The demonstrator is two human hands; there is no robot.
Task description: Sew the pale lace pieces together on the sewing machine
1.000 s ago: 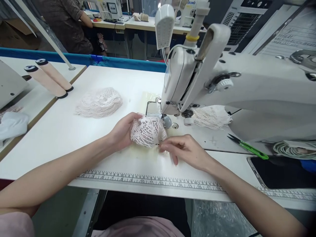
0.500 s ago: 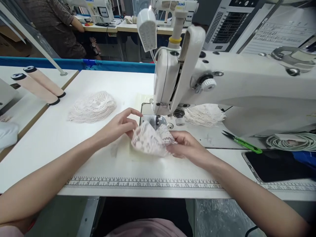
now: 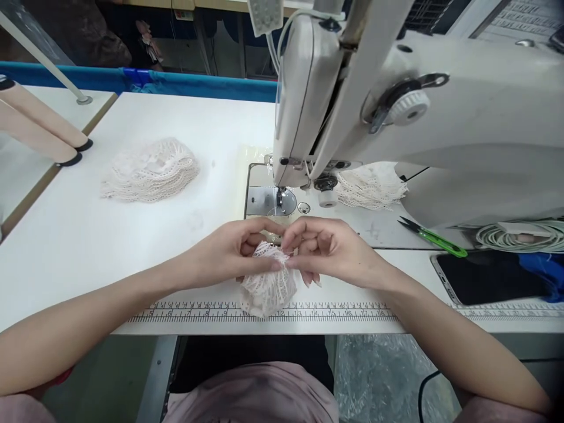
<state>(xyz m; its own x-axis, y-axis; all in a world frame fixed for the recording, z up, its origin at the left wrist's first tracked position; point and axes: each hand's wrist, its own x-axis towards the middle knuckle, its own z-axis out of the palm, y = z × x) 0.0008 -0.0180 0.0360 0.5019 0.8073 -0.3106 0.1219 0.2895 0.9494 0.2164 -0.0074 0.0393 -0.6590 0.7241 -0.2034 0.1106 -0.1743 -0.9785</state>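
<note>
A small gathered piece of white lace (image 3: pixel 268 288) hangs just in front of the sewing machine's needle plate, over the table's printed ruler. My left hand (image 3: pixel 229 249) is closed on its upper edge, the thumb pressed on top. From the other side, my right hand (image 3: pixel 335 249) pinches at the lace's upper right corner; its fingertips nearly meet the left ones. Whether a loose thread is also in that pinch is too fine to tell. Behind both hands stands the presser foot (image 3: pixel 280 201), with no lace under it.
A stack of lace pieces (image 3: pixel 152 170) lies on the left, another lace pile (image 3: pixel 372 185) beneath the machine arm (image 3: pixel 476 111). Green-handled snips (image 3: pixel 436 239), a phone (image 3: pixel 489 277) and a coiled tape (image 3: pixel 520 238) are at right. Thread cones (image 3: pixel 39 126) lie far left.
The lace has come away from the presser foot toward the table's front edge. Both hands have drawn together over it, and the view has tipped downward and closer.
</note>
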